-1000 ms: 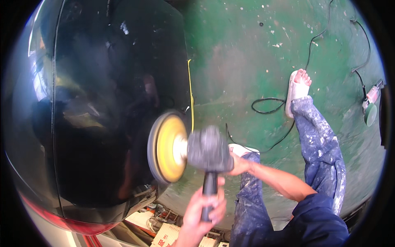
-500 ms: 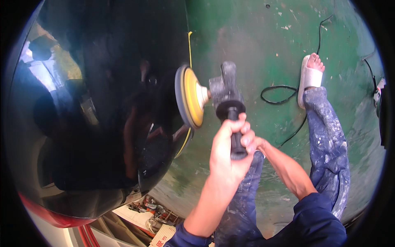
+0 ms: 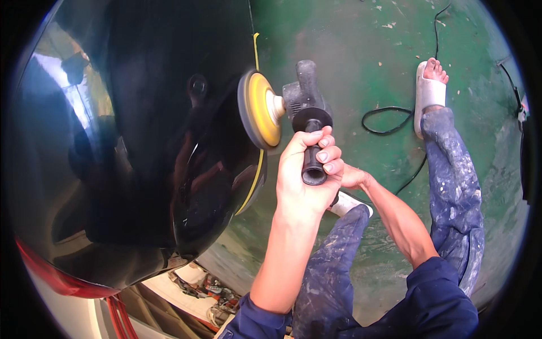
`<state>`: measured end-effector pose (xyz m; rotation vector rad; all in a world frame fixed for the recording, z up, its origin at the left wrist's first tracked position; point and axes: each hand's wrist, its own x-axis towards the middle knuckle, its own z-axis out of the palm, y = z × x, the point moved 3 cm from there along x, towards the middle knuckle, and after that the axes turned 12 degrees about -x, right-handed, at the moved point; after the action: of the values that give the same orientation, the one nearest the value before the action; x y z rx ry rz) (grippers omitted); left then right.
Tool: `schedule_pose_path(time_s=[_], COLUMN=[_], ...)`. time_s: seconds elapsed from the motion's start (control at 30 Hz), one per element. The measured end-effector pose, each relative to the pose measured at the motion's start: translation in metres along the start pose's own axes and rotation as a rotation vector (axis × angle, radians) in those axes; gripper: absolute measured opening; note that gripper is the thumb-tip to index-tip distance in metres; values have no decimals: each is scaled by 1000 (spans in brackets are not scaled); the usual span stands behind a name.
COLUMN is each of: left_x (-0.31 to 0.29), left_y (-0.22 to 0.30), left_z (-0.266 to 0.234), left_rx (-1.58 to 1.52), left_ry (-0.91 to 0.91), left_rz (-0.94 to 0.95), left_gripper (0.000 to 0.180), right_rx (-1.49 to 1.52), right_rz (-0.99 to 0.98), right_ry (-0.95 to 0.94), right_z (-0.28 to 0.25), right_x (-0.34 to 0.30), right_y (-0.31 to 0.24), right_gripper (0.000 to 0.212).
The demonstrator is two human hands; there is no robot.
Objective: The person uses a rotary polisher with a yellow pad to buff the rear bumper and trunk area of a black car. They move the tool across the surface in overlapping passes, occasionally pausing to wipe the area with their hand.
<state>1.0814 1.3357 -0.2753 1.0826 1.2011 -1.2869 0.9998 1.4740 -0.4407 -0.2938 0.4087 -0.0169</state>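
Note:
My left hand (image 3: 307,175) is wrapped round the black side handle (image 3: 314,164) of a polisher (image 3: 307,93). Behind it, my right hand (image 3: 354,177) closes on the polisher's rear, its fingers mostly hidden by my left hand. A round yellow pad with a dark rim (image 3: 259,110) stands on edge at the polisher's left. It faces a glossy black vehicle panel (image 3: 152,186); whether it touches the panel or sits just off it, I cannot tell. Yellow tape (image 3: 248,186) runs down the panel's edge, partly hidden behind the pad.
A black cable (image 3: 387,132) loops over the scuffed green floor (image 3: 361,51) near my sandalled right foot (image 3: 433,85). A second sandal (image 3: 353,204) shows below my hands. At the lower left are a red lamp (image 3: 62,282), red bars (image 3: 119,319) and a cluttered shelf (image 3: 206,291).
Both hands and the polisher have shifted farther up along the panel. The whole view has also moved a little, and more of the sandal below my hands shows.

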Motion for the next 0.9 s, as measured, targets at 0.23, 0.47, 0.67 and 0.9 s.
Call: schedule_pose_path(time_s=[0.23, 0.47, 0.67, 0.9], left_x=[-88, -129, -76, -21], left_y=[-14, 16, -5, -16], left_z=[-29, 6, -17, 31], left_rx=[113, 313, 279, 168], left_ry=[106, 293, 132, 70], left_rz=[15, 6, 38, 7], left_gripper=[28, 35, 32, 31], right_rx=[122, -18, -55, 161], right_rz=[-70, -239, -355, -304], right_ry=[-83, 17, 114, 41], right_z=[88, 140, 68, 12], right_x=[-18, 26, 33, 44], right_y=[15, 34, 54, 36], right_gripper=[64, 66, 58, 52])
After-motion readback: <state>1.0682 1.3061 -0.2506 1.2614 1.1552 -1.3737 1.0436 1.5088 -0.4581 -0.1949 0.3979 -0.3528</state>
